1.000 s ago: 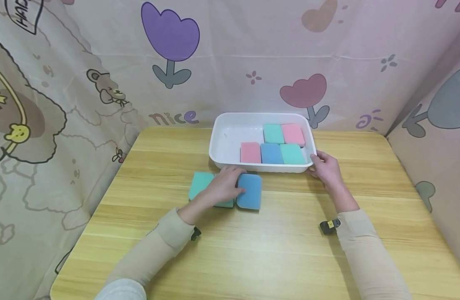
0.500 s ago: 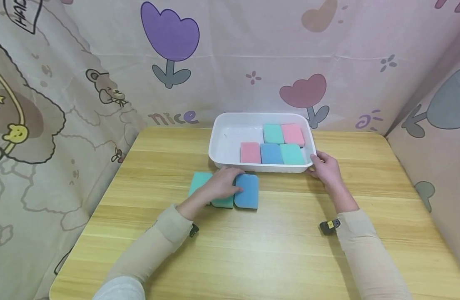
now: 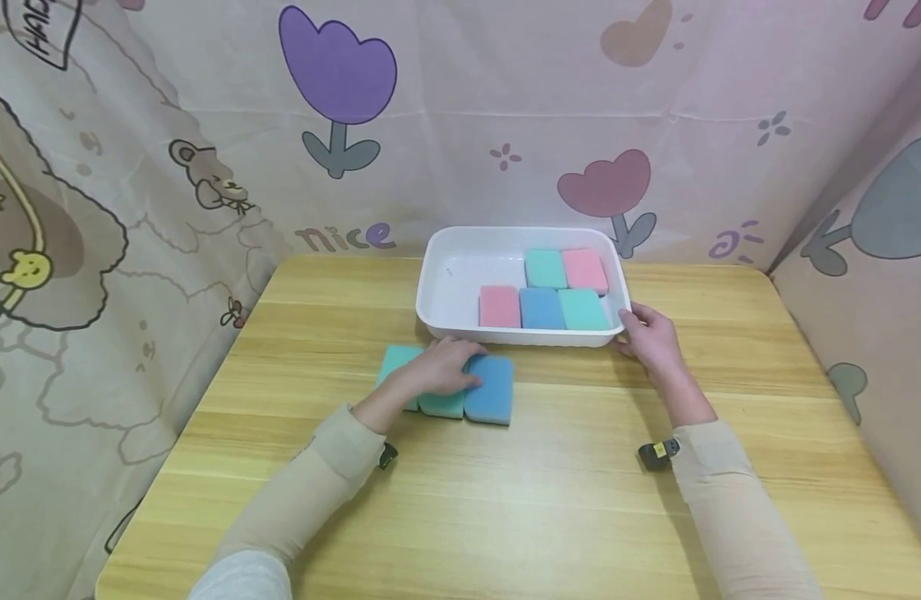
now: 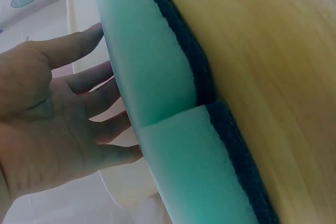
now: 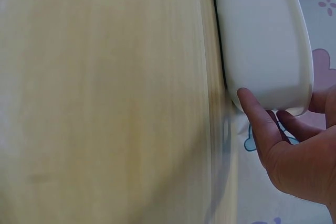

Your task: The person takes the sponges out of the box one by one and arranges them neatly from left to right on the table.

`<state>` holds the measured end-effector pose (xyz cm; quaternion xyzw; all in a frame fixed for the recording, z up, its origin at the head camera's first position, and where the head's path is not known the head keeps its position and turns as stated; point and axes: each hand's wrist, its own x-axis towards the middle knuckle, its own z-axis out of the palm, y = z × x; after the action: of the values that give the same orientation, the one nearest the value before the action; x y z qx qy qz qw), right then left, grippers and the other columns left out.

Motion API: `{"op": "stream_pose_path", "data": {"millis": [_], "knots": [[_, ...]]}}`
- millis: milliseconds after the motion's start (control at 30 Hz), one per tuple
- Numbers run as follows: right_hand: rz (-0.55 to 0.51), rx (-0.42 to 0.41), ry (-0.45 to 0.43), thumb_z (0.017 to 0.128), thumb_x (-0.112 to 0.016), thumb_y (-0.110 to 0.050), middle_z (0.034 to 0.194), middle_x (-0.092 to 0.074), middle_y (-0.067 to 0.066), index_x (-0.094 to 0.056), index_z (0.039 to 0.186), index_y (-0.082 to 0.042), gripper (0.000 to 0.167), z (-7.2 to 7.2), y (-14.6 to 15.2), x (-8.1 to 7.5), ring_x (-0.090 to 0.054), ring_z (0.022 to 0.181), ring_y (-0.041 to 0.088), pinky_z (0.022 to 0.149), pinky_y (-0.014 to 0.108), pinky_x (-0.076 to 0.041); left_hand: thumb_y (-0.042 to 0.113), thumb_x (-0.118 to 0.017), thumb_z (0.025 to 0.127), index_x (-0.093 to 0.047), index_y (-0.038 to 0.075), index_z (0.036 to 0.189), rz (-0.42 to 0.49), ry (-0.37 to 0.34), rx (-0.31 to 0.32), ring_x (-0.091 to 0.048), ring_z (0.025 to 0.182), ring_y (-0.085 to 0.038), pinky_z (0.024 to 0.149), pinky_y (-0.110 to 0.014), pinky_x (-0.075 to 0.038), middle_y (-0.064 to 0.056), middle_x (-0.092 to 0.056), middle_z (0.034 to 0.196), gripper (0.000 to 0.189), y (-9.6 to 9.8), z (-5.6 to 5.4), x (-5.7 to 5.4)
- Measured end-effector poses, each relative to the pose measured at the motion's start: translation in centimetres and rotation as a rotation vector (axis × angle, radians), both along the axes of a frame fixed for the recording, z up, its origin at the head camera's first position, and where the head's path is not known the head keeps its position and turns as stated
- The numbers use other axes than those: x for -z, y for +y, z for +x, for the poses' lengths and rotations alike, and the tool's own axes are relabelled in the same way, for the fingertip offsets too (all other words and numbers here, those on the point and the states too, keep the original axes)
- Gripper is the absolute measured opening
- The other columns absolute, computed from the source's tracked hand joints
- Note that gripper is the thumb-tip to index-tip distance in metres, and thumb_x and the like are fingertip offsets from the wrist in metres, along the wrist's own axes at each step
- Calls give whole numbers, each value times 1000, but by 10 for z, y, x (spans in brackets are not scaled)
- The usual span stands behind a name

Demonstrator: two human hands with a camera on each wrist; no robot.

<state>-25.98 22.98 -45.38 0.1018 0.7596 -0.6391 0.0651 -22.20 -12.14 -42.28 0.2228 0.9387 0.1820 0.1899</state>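
Note:
Three sponges lie in a row on the table. On the right is a blue sponge (image 3: 493, 392), beside a green sponge (image 3: 442, 407) in the middle and another green sponge (image 3: 395, 365) at the left. My left hand (image 3: 443, 369) spreads over the middle one, its thumb by the blue sponge's left edge. The left wrist view shows fairly straight fingers (image 4: 107, 96) at the sponges' upper faces; a dark scouring layer (image 4: 191, 59) lines each underside. My right hand (image 3: 650, 337) holds the near right corner of a white tray (image 3: 520, 337), thumb against its wall.
Inside the tray, several pink, green and blue sponges (image 3: 542, 308) fill the right part; bare tray floor (image 3: 460, 279) shows at left. A printed cloth (image 3: 460, 125) hangs behind the wooden table (image 3: 565, 500), with more cloth at both sides.
The blue sponge has shifted slightly left and toward me, now up against the middle green sponge. My left hand has moved slightly left too. My right hand stays at the tray.

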Motion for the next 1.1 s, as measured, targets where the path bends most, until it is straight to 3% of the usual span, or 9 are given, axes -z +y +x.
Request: {"op": "stream_pose_path", "data": {"millis": [300,433,600,733,867,967,1100], "knots": [[11,-9,18,112,-43,-32,161,-31,30,-25,162,2,63,1,-1,-1,-46,141,46,100,35,-57,26,-72,99,-55,4,148,61,-10,21,-48,141,-33,121,-49,-38,-13,-58,149,56,-4,-1,-1],[14,-8,16,111,-43,-32,160,-32,31,-26,161,3,63,1,-2,-1,-46,140,46,99,35,-57,25,-72,100,-52,3,149,169,-13,5,-50,140,-30,119,-46,-41,-13,-57,149,57,-5,2,-5],[31,-11,16,112,-42,-34,161,-32,31,-26,162,3,64,2,-2,-1,-46,140,45,99,34,-57,23,-69,102,-53,2,148,340,-21,-31,-53,138,-32,117,-46,-44,-14,-59,147,53,-8,6,-18],[23,-8,17,112,-42,-33,160,-32,32,-26,161,4,64,2,-3,-1,-47,140,45,100,34,-57,21,-67,102,-56,3,145,508,15,-98,-62,125,-31,105,-41,-56,-12,-61,142,47,-8,4,-28],[5,-1,17,112,-42,-32,159,-33,32,-26,161,4,63,1,-3,-1,-47,140,45,100,34,-56,16,-66,102,-57,3,144,704,52,-216,-63,121,-31,96,-38,-60,-14,-62,141,45,-7,-5,-33],[-4,-1,13,112,-42,-32,161,-32,31,-26,161,3,63,2,-2,-1,-46,141,45,101,35,-56,14,-66,102,-57,3,144,821,66,-321,-62,124,-34,100,-42,-59,-16,-62,140,45,-5,-15,-35],[-11,-3,7,112,-43,-32,161,-31,30,-25,162,1,63,2,-1,-1,-45,141,45,102,36,-56,17,-65,102,-54,5,147,884,41,-450,-59,129,-33,107,-47,-53,-15,-58,144,48,-1,-32,-36]]}}
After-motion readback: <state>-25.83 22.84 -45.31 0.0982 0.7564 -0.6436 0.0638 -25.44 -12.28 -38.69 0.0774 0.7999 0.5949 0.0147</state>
